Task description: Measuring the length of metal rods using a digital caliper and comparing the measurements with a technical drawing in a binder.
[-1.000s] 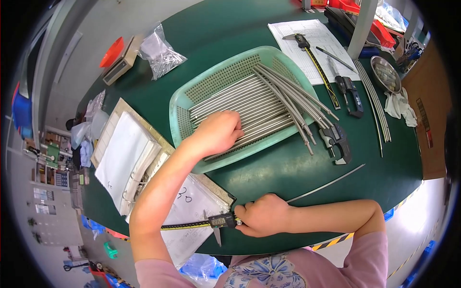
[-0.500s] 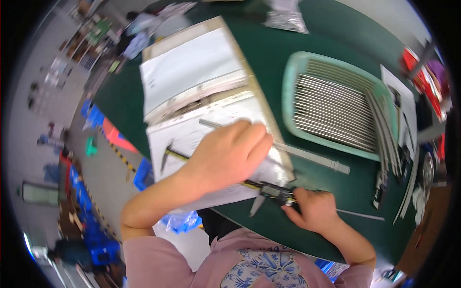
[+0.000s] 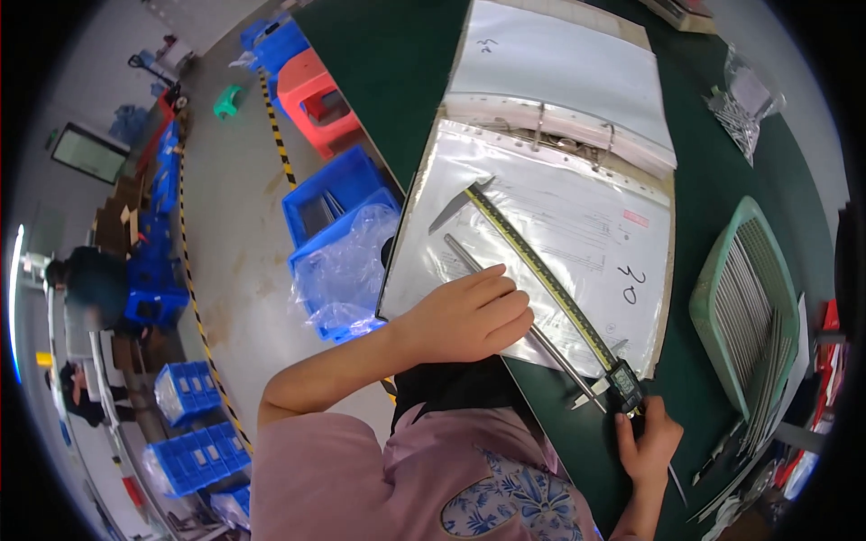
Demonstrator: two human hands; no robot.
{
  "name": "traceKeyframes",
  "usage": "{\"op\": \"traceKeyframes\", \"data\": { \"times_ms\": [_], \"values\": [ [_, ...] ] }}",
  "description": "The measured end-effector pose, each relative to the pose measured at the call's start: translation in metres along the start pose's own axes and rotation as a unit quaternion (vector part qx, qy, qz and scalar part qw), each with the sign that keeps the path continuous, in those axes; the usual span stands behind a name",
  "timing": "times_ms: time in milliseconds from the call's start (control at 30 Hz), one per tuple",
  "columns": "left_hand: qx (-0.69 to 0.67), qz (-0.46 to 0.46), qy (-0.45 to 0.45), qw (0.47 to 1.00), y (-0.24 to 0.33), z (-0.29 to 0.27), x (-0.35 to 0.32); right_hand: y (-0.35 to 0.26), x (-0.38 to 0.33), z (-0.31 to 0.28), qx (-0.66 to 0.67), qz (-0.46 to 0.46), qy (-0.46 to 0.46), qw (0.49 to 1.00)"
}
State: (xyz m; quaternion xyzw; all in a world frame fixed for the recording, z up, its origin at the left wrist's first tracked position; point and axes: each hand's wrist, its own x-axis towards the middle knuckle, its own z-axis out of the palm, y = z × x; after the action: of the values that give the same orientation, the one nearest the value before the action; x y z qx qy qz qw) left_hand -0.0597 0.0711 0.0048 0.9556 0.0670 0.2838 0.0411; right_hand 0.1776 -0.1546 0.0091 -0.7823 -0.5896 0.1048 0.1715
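My left hand [image 3: 465,316] is closed around a thin metal rod [image 3: 561,356]. One end of the rod sticks out over the binder page; the other reaches down to the jaws near the display of a digital caliper [image 3: 624,382]. Whether the jaws touch the rod, I cannot tell. My right hand [image 3: 649,440] grips the caliper by its display end. Its long black and yellow beam slants across the page. Beneath lies an open ring binder [image 3: 663,194] with sheets in clear sleeves.
A green basket [image 3: 708,316] of metal rods stands at the right, with more rods leaning out. Farther back lies a clear bag [image 3: 749,95] of small parts. Left of the green table [image 3: 370,54] are blue crates [image 3: 338,185] and a red stool [image 3: 311,95] on the floor.
The view has swung, so the binder and basket appear farther right. The rod's lower end now lies by the caliper's jaws, and my left hand no longer covers the caliper's beam.
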Motion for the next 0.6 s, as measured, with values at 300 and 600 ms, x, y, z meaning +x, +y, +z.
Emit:
{"op": "traceKeyframes", "data": {
  "times_ms": [300, 600],
  "values": [
    [-0.029, -0.026, 0.007, 0.999, -0.0038, 0.0029, -0.0046, -0.004, -0.0025, -0.0022, 0.012, 0.018, 0.003, 1.0],
    [-0.03, -0.042, -0.006, 0.999, -0.005, 0.0016, -0.0086, -0.0007, -0.0026, -0.0005, 0.003, 0.004, 0.011, 1.0]
  ]
}}
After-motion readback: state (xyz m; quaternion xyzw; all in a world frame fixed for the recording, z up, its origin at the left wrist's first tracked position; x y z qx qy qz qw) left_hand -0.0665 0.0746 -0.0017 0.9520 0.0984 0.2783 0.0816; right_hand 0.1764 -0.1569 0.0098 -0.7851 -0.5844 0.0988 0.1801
